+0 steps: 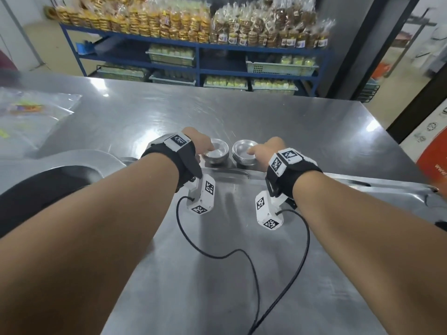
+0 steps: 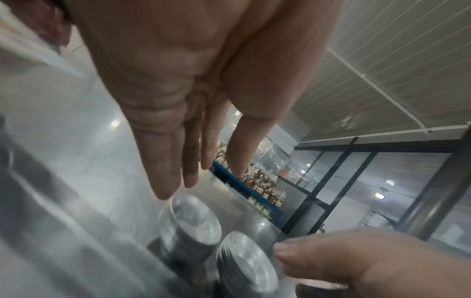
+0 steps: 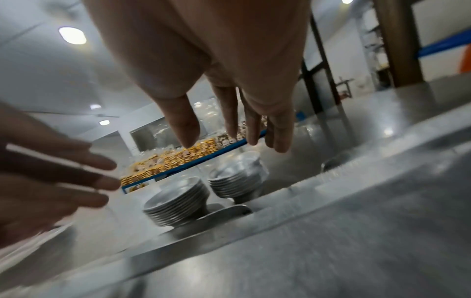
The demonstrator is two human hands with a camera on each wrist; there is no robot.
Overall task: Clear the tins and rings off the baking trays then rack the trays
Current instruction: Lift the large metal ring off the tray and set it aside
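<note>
Two stacks of small round metal tins stand side by side on the steel table, the left stack (image 1: 216, 153) (image 2: 193, 221) (image 3: 175, 203) and the right stack (image 1: 243, 153) (image 2: 244, 264) (image 3: 237, 179). They sit just past the far rim of a large steel baking tray (image 1: 217, 274) that lies in front of me. My left hand (image 1: 202, 145) (image 2: 178, 175) is over the left stack with its fingers straight, holding nothing. My right hand (image 1: 261, 151) (image 3: 229, 133) is over the right stack, fingers likewise straight and empty. Whether the fingertips touch the tins is unclear.
Clear plastic bags (image 1: 31, 110) lie at the table's far left. A dark round shape with a steel rim (image 1: 48, 187) sits at my near left. Blue shelving (image 1: 198, 56) loaded with bagged baked goods stands beyond the table. An orange object (image 1: 433, 151) is at the right edge.
</note>
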